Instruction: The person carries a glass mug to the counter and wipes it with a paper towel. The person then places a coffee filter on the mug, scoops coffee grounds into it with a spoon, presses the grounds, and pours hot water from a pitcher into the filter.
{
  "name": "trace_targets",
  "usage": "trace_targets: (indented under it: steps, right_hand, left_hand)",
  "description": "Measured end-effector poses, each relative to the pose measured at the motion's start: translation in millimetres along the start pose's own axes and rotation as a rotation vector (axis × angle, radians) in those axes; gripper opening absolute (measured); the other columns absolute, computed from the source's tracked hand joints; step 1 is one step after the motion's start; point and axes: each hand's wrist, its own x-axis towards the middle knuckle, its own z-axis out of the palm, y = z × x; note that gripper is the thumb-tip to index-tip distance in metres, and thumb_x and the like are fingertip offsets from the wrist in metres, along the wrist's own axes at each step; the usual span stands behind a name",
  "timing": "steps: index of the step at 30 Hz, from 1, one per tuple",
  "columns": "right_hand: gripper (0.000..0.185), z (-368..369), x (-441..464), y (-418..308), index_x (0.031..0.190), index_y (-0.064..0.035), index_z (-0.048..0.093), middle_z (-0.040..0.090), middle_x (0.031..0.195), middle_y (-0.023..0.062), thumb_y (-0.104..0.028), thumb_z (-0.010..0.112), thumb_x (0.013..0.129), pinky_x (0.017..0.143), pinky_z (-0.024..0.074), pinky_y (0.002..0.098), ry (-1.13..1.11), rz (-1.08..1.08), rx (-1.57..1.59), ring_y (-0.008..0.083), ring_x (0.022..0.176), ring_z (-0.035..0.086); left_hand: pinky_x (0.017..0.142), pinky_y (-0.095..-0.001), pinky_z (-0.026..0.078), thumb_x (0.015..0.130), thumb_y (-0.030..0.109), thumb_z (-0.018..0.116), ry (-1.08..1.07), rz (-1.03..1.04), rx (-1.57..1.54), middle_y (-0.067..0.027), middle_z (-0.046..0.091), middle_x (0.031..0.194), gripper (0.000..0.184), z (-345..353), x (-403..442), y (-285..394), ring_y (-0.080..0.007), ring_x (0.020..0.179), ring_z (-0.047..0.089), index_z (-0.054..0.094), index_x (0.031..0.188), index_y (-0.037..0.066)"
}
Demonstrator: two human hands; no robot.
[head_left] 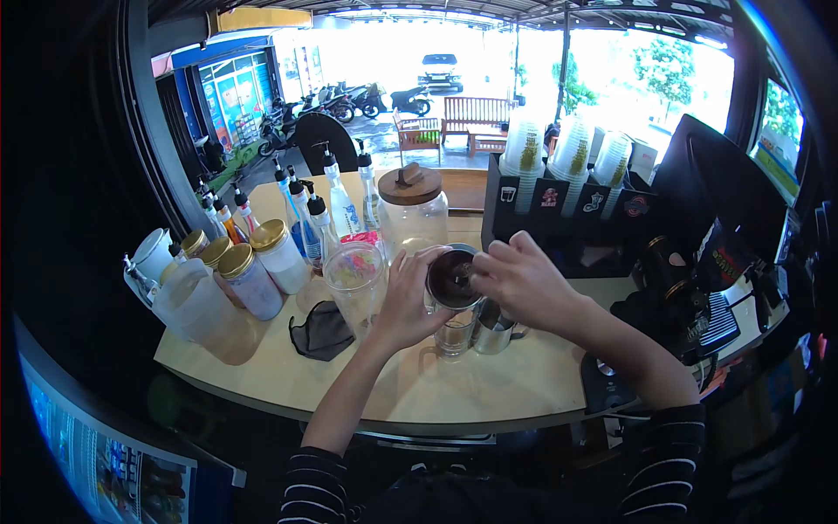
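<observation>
My left hand (pixel 408 297) is wrapped round a round metal cup (pixel 449 281), its mouth tilted toward me and its inside dark brown. At the cup's rim my right hand (pixel 521 281) has its fingers closed; a small shiny thing shows below them inside the cup, too small to name. Beneath the cup stands a small clear glass (pixel 453 339). A metal pitcher (pixel 494 332) is beside that glass, under my right hand. Left of my left hand is a tall clear plastic container (pixel 356 278).
Pump bottles (pixel 342 196), gold-lidded jars (pixel 253 284) and a pale plastic jug (pixel 196 306) crowd the left. A wooden-lidded glass jar (pixel 413 223) stands behind my hands. A dark cloth (pixel 321 332) lies near the front. Stacked cups (pixel 572 148) fill a black holder (pixel 546 214) at right.
</observation>
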Motion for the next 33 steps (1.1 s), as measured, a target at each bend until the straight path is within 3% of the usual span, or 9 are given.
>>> trace_targets:
  steps: [4,6,10,13,18,23,26,31,33]
  right_hand:
    - [0.012,-2.5,0.9,1.4,0.080,-0.0095,0.062,0.053,0.088,-0.0003,-0.015,0.062,0.070,0.075,0.0385,0.0318,0.024,-0.044,-0.081,0.0146,0.090,0.052]
    - [0.012,-3.0,-0.2,1.1,0.080,-0.0093,0.062,0.053,0.088,0.0001,-0.016,0.062,0.070,0.075,0.0384,0.0316,0.013,-0.053,-0.033,0.0146,0.090,0.052]
    - [0.012,1.1,0.2,2.7,0.080,-0.0090,0.061,0.054,0.089,0.0014,-0.015,0.062,0.069,0.074,0.0384,0.0311,0.056,-0.036,-0.026,0.0150,0.090,0.053]
    - [0.012,1.5,-0.1,1.4,0.079,-0.0088,0.061,0.054,0.089,0.0022,-0.014,0.062,0.068,0.074,0.0383,0.0310,0.077,0.015,-0.037,0.0155,0.089,0.053]
    - [0.010,-3.9,0.1,0.1,0.079,-0.0082,0.061,0.054,0.088,0.0015,-0.013,0.061,0.070,0.072,0.0380,0.0308,-0.011,-0.025,0.014,0.0148,0.089,0.053]
    - [0.011,-4.6,-2.1,8.5,0.079,-0.0090,0.060,0.053,0.088,0.0014,-0.015,0.062,0.070,0.071,0.0383,0.0305,-0.008,-0.109,-0.031,0.0141,0.089,0.052]
    - [0.011,-1.1,-3.7,0.7,0.080,-0.0084,0.060,0.053,0.088,0.0022,-0.014,0.062,0.071,0.072,0.0391,0.0307,-0.049,-0.081,0.043,0.0150,0.089,0.053]
    - [0.011,8.0,-1.6,-19.7,0.080,-0.0079,0.059,0.055,0.090,0.0044,-0.013,0.062,0.071,0.072,0.0404,0.0318,0.004,0.239,0.140,0.0174,0.090,0.054]
    - [0.011,4.1,-3.8,-17.8,0.081,-0.0081,0.060,0.054,0.090,0.0043,-0.013,0.062,0.071,0.073,0.0399,0.0320,-0.043,0.221,0.111,0.0173,0.091,0.054]
  left_hand:
    - [0.112,-0.0525,0.016,0.063,0.028,0.083,0.002,0.001,0.005,-0.0100,0.048,0.130,0.086,0.7,0.9,0.7,-0.0324,0.124,0.042,0.037,0.133,0.011]
    - [0.111,-0.0533,0.017,0.062,0.025,0.081,0.033,0.013,-0.010,-0.0096,0.052,0.124,0.083,-0.5,1.5,3.6,-0.0278,0.121,0.047,0.037,0.132,0.011]
    - [0.111,-0.0530,0.017,0.063,0.024,0.080,0.024,0.025,-0.023,-0.0094,0.051,0.125,0.082,2.3,1.9,3.3,-0.0272,0.121,0.047,0.037,0.132,0.011]
    - [0.112,-0.0526,0.018,0.063,0.027,0.083,0.023,0.002,-0.017,-0.0096,0.049,0.129,0.085,2.8,1.5,4.3,-0.0322,0.122,0.044,0.037,0.133,0.011]
    - [0.111,-0.0536,0.017,0.063,0.022,0.080,0.011,0.067,0.059,-0.0075,0.051,0.125,0.082,0.5,2.2,7.6,-0.0258,0.120,0.047,0.038,0.132,0.011]
    - [0.112,-0.0533,0.017,0.061,0.025,0.084,0.013,0.065,0.080,-0.0083,0.051,0.126,0.085,-1.3,1.4,3.4,-0.0267,0.118,0.049,0.039,0.131,0.010]
    - [0.111,-0.0530,0.017,0.061,0.024,0.083,0.033,0.073,0.095,-0.0081,0.051,0.127,0.085,2.0,0.3,3.7,-0.0267,0.118,0.049,0.039,0.132,0.010]
    - [0.112,-0.0535,0.016,0.062,0.022,0.079,0.060,0.100,0.129,-0.0074,0.050,0.127,0.082,5.2,-0.7,9.3,-0.0256,0.120,0.047,0.037,0.132,0.011]
    - [0.112,-0.0531,0.016,0.063,0.022,0.079,0.054,0.081,0.155,-0.0076,0.050,0.127,0.082,3.1,-2.0,9.8,-0.0261,0.120,0.046,0.037,0.132,0.010]
